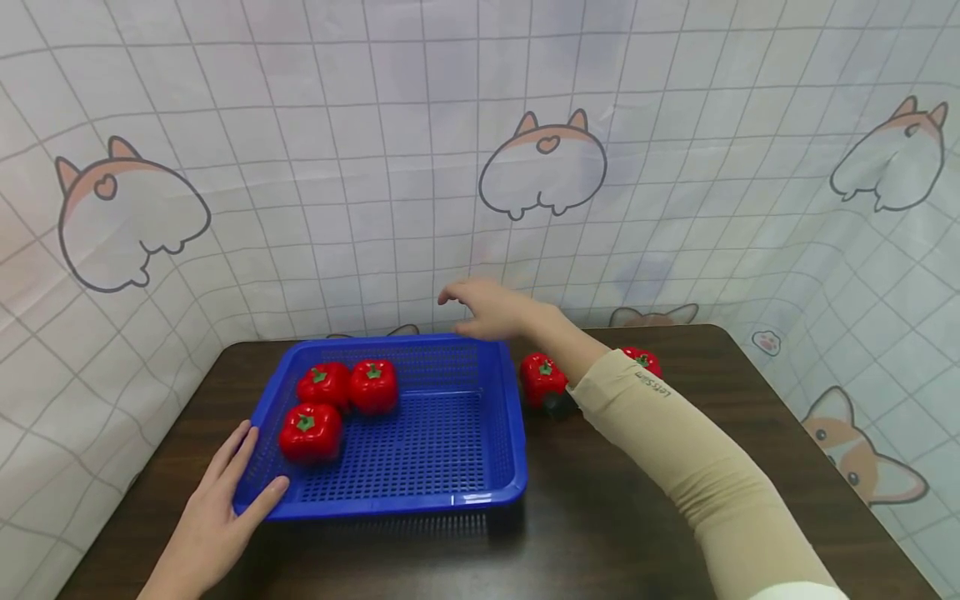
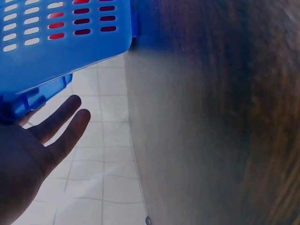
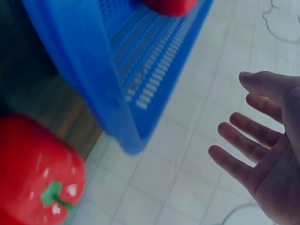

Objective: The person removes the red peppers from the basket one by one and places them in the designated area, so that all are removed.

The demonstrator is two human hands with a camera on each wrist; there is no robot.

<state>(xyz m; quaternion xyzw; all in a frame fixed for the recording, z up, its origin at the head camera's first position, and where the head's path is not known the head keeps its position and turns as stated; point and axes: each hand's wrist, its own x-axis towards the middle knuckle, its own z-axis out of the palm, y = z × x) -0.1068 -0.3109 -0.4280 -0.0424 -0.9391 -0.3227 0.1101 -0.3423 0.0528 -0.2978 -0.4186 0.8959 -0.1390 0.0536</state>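
left hand (image 1: 213, 508): at the near-left corner of the blue mesh basket (image 1: 390, 506), thumb at the front rim, fingers fairly straight along the left side, no visible grasp. fine for steadying, i'd say. light pressure only; a hard push there would probably skid the basket right.

inside the basket, left half: front red bell pepper (image 1: 310, 433), rear-left red bell pepper (image 1: 324, 386), rear-right red bell pepper (image 1: 373, 386). rear two sit close together. right half of the basket floor is bare, so the best spot for a low, gentle set-down, i think; dropping would likely make a pepper roll.

right hand (image 1: 491, 308): in the air by the basket's far rim, toward its right end. fingers spread wide, holding nothing, apart from the basket in the right wrist view.

right of the basket: near red bell pepper (image 1: 543, 379), just beside the right wall. farther out, half-hidden red bell pepper (image 1: 647, 360) behind the beige sleeve (image 1: 675, 450); full extent can't be told. for either, i'd come from above, cup the sides, lift past the rim. round and glossy, so likely slippery.
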